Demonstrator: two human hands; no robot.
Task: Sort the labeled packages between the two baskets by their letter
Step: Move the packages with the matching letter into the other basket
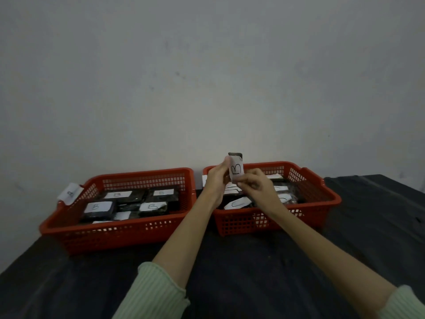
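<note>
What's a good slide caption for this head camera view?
Both hands, left hand and right hand, hold a dark package labeled B above the right red plastic basket.

A plain grey wall [207, 77] rises behind a table [241, 272] draped in black cloth.

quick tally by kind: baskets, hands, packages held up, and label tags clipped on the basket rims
red baskets: 2, the left basket and the right basket
hands: 2, the left hand and the right hand
packages held up: 1, the B package, pinched by both hands
rim tags plainly visible: 1, the B tag
total: 6
</note>
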